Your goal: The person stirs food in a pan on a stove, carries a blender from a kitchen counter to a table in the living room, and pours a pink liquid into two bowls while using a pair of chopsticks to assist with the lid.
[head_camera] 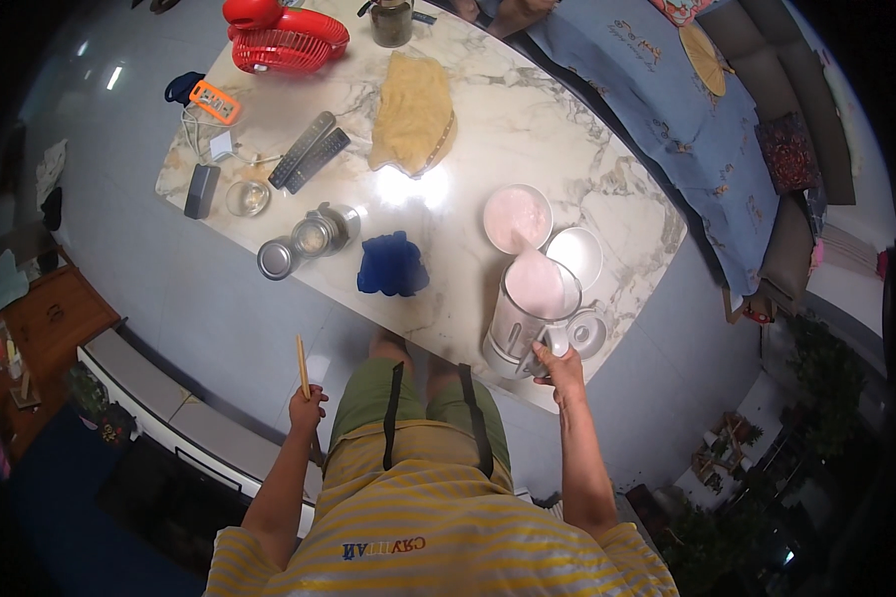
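My right hand (562, 367) grips the handle of a clear blender jug (521, 328) with a pale base. The jug is tilted, and pink liquid (535, 280) pours over its lip into a white bowl (518, 219) that holds the same pink liquid. A second white bowl (576, 257) stands beside the first, partly hidden by the jug. The blender lid (587, 333) lies on the table just right of the jug. Away from the table's front edge, my left hand (308, 407) holds a pair of wooden chopsticks (302, 366) pointing up.
On the marble-patterned table (515, 112) lie a blue cloth (392, 264), a yellow cloth (414, 112), a glass jar (325, 231), its metal lid (277, 258), a small glass bowl (248, 198), remote controls (310, 153), an orange power strip (215, 102) and a red fan (291, 45). A person's hand (523, 11) shows behind.
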Demonstrator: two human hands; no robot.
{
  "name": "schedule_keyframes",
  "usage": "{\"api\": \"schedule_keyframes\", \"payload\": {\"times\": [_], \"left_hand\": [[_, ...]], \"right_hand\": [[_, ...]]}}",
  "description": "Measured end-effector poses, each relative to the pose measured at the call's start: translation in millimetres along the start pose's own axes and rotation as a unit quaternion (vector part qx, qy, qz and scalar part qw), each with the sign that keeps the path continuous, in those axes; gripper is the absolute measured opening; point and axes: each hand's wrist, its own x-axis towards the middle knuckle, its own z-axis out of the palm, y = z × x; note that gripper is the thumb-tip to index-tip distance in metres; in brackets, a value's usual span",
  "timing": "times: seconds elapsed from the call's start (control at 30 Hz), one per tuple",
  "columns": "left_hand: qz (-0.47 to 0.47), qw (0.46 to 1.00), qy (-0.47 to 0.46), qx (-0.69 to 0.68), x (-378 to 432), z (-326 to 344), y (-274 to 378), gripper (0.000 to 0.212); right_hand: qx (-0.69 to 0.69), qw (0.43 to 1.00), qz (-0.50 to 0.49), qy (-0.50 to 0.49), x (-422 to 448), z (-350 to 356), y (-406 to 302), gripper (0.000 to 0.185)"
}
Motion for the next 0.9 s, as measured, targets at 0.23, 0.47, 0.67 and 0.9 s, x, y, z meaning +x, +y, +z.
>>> {"api": "schedule_keyframes", "payload": {"times": [0.23, 0.47, 0.67, 0.9], "left_hand": [[-0.002, 1.000, 0.004, 0.003, -0.4, 0.7, 0.6, 0.005], [0.006, 1.000, 0.006, -0.006, 1.8, 0.6, -8.1, 0.005], [0.000, 1.000, 0.004, -0.003, 0.4, 1.9, -2.8, 0.004], [-0.002, 1.000, 0.001, -0.007, -0.6, 2.7, 2.5, 0.004]], "right_hand": [[-0.022, 1.000, -0.021, -0.007, 0.9, 1.1, -8.6, 0.035], [-0.028, 0.999, -0.021, -0.012, 3.8, 1.8, -12.1, 0.034], [-0.035, 0.999, -0.014, -0.018, 7.1, 1.4, -15.0, 0.031], [-0.040, 0.998, -0.025, -0.029, 7.9, 1.3, -19.3, 0.030]]}}
